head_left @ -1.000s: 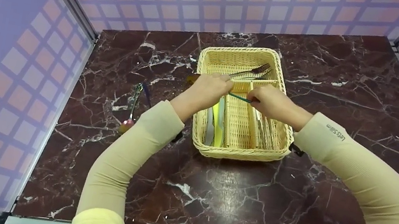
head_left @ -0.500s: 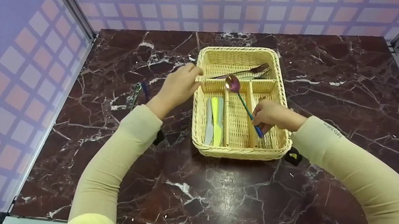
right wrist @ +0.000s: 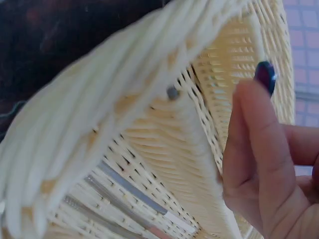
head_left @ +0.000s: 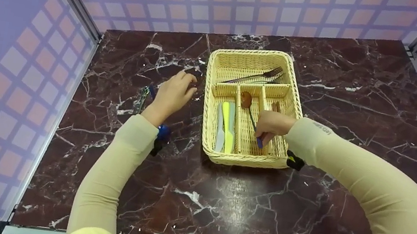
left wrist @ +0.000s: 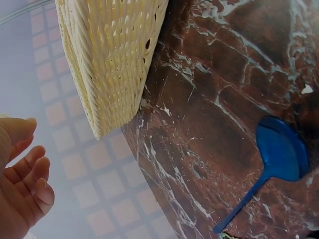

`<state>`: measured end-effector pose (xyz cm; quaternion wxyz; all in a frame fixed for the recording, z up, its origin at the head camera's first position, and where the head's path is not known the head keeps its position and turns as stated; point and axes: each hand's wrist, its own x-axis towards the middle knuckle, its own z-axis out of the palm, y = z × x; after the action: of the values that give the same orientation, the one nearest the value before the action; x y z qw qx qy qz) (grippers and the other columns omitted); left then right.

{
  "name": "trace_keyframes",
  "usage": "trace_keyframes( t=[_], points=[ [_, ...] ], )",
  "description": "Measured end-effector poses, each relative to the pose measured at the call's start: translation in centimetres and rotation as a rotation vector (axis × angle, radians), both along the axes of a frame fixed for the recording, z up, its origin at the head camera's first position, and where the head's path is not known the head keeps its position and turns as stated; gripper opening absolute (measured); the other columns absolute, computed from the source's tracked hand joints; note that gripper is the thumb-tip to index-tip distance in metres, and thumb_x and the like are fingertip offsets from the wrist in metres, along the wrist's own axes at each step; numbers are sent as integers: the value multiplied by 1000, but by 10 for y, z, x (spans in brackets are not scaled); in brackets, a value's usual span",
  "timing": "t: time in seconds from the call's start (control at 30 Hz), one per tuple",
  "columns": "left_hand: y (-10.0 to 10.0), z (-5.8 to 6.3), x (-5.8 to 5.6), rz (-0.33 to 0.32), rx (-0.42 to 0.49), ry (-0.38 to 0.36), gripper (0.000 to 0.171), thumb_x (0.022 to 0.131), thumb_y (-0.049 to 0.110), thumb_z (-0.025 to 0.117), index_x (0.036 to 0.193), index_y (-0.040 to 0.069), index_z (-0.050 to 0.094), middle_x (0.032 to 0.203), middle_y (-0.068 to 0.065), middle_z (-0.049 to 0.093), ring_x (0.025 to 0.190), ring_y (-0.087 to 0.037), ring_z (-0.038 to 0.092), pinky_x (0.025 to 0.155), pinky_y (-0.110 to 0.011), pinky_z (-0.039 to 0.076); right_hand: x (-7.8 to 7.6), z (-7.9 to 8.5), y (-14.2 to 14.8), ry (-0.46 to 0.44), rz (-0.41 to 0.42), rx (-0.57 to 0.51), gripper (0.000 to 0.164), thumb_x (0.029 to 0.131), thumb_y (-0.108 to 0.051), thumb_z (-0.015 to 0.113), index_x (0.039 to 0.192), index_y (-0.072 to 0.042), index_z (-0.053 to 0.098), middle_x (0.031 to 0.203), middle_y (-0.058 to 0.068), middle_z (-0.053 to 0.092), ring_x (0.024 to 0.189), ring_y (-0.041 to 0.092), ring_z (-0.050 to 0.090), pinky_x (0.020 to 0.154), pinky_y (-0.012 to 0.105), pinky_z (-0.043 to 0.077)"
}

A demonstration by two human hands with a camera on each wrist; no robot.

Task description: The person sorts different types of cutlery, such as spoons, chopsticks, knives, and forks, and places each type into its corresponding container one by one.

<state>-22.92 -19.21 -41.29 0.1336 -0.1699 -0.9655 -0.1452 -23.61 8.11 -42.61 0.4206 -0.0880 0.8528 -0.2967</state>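
Note:
My right hand pinches a spoon by its blue-green handle over the middle front compartment of a wicker basket. The spoon's coppery bowl points away, at that compartment's far end. In the right wrist view, the dark handle end sticks out past my fingertips. My left hand hovers left of the basket, fingers loosely bent, holding nothing. Below it, a blue ladle lies on the table. Beside this, a patterned handle shows; my left forearm covers its other end.
Grey and yellow knives fill the left compartment. Dark forks lie in the back one. Thin silvery pieces rest in the right compartment. Purple walls enclose the dark marble table at the back and sides.
My left hand has let go of the spoon and moved left, off the basket. My right hand has drawn the spoon nearer and lowered it toward the middle compartment.

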Motion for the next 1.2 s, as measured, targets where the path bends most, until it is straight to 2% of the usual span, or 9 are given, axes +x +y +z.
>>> trace_keyframes(
  t=[0.07, 0.13, 0.23, 0.4, 0.53, 0.67, 0.97, 1.07, 1.2],
  points=[
    [-1, -1, 0, 10, -16, -2, 22, 90, 20, 57, 106, 5, 58, 96, -14, 58, 75, -30, 57, 62, -44, 47, -20, -38, 0, 7, 39, 30, 17, 83, -1, 56, 89, 14, 62, 67, 18, 67, 53, 21, 65, 55, 30, 54],
    [-1, -1, 1, 18, -34, -11, 22, 90, 21, 57, 106, 5, 58, 97, -14, 58, 75, -31, 58, 62, -45, 47, -31, -63, -4, 61, 121, 95, 15, 82, -4, 59, 83, 11, 64, 66, 16, 67, 53, 21, 66, 52, 29, 53],
    [-2, -3, 1, 23, -45, -26, 23, 90, 21, 57, 107, 6, 58, 98, -14, 58, 77, -32, 58, 64, -46, 47, -33, -78, -12, 113, 184, 202, 14, 82, -6, 61, 77, 7, 65, 65, 15, 67, 55, 23, 66, 51, 29, 53],
    [-4, -4, 2, 21, -36, -30, 23, 90, 21, 57, 106, 5, 58, 99, -14, 58, 80, -33, 59, 66, -47, 48, 10, -18, -24, 199, 230, 240, 9, 82, 1, 58, 74, 5, 61, 54, 10, 61, 43, 12, 57, 43, 21, 44],
    [-11, -5, 2, 31, -26, -28, 23, 89, 19, 57, 107, 4, 58, 99, -15, 58, 81, -33, 59, 68, -45, 48, 22, 1, -25, 210, 215, 234, 8, 79, 5, 56, 78, 9, 63, 55, 11, 63, 39, 7, 51, 43, 18, 41],
    [-21, -7, 2, 79, -23, -84, 25, 90, 19, 56, 110, 4, 57, 101, -16, 58, 81, -33, 59, 68, -45, 49, 19, 2, -22, 148, 160, 177, 8, 78, 5, 54, 83, 10, 58, 57, 11, 62, 39, 9, 56, 48, 23, 51],
    [-67, -20, -1, 377, 27, -284, 21, 88, 13, 53, 102, 0, 61, 102, -20, 63, 92, -37, 60, 78, -50, 47, 7, 40, 7, 151, 11, -24, 14, 80, 3, 53, 67, 0, 54, 57, 9, 57, 45, 14, 60, 53, 29, 54],
    [-80, -28, 2, 445, 55, -364, 19, 84, 12, 50, 91, 0, 63, 97, -20, 65, 84, -36, 61, 73, -49, 48, 4, 52, 19, 155, -12, -78, 8, 84, 2, 54, 76, 3, 55, 64, 10, 57, 49, 13, 60, 56, 29, 54],
    [-90, -40, 7, 509, 157, -516, 21, 84, 15, 51, 83, 0, 65, 85, -17, 67, 61, -22, 60, 56, -34, 47, 0, 61, 34, 163, -58, -126, 9, 84, 2, 52, 88, 9, 55, 62, 8, 57, 50, 13, 60, 56, 29, 55]
  ],
)
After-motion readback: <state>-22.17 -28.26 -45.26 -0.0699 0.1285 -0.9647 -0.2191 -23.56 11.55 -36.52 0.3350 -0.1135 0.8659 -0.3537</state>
